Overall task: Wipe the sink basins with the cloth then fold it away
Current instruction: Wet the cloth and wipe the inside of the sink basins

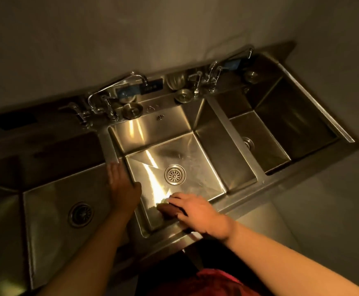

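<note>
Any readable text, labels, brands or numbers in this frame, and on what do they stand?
None can be read.
Dark panel behind the middle basin: pale marks, too small and blurred.
Blue labels by the taps: blurred, nothing legible.
Stamped mark on the basin's back ledge: a shape, not readable.

One head-worn wide-angle view looks steeply down from close above onto the sink (200,116), tilted, with both forearms entering from below.
</note>
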Tool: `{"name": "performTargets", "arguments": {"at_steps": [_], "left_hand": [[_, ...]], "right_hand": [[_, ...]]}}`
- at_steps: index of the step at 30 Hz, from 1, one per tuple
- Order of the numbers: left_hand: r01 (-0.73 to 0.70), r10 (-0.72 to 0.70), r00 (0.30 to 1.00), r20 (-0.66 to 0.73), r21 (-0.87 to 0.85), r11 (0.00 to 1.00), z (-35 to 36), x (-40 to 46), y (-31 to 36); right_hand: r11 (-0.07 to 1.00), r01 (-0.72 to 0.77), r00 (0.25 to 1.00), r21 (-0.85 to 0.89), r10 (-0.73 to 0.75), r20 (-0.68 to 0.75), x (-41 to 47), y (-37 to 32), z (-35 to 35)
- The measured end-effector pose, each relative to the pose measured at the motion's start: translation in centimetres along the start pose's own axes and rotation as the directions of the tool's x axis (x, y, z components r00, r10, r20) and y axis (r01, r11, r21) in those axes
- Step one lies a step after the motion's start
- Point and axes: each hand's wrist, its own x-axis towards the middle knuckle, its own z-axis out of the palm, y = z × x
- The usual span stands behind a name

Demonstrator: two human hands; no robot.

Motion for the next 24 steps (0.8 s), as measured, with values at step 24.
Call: {"name": "performTargets", "arguments": {"at_steps": [24], "left_hand": [[0.062,-0.077,0.99,0.114,0.134,0.989,10.7,-18.9,14.7]], "right_hand": [[0.971,0.175,0.979,-0.165,-0.189,-0.073,-9.3,16.9,-3.2]]}}
